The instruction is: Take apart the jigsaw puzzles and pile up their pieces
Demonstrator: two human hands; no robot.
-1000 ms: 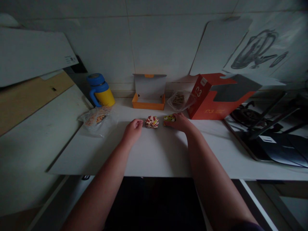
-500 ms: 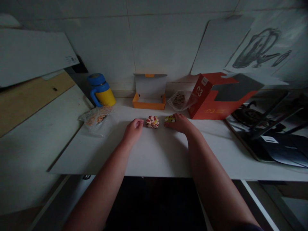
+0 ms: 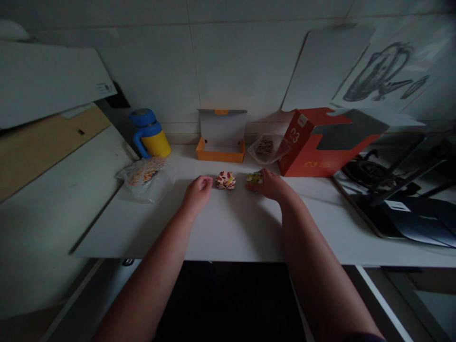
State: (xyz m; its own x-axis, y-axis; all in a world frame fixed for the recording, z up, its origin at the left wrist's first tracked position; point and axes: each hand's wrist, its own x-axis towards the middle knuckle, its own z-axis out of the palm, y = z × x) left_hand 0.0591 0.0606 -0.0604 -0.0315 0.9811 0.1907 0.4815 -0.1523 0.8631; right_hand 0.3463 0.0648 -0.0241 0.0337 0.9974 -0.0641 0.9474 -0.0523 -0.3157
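Observation:
A small white block with red and yellow patches (image 3: pixel 225 180) sits on the white tabletop, its front side looking layered. Just left of it, my left hand (image 3: pixel 198 191) rests with fingers curled in, apart from the block, and nothing shows in it. My right hand (image 3: pixel 270 183) grips a small green and white patterned block (image 3: pixel 254 178) between thumb and fingers, and its right part is hidden by them. Behind the blocks stands an orange box (image 3: pixel 221 156) with its lid up, nothing showing inside.
A clear bag with patterned pieces (image 3: pixel 146 176) lies at left, below a blue and yellow jug (image 3: pixel 153 137). Another clear bag (image 3: pixel 268 148) leans by a red carton (image 3: pixel 313 152). Far right are a stove burner (image 3: pixel 368 171) and a black device with antennas (image 3: pixel 420 209).
My right hand has shifted slightly to the right with the green block, widening the gap to the red-patched one. My left hand has stayed in place.

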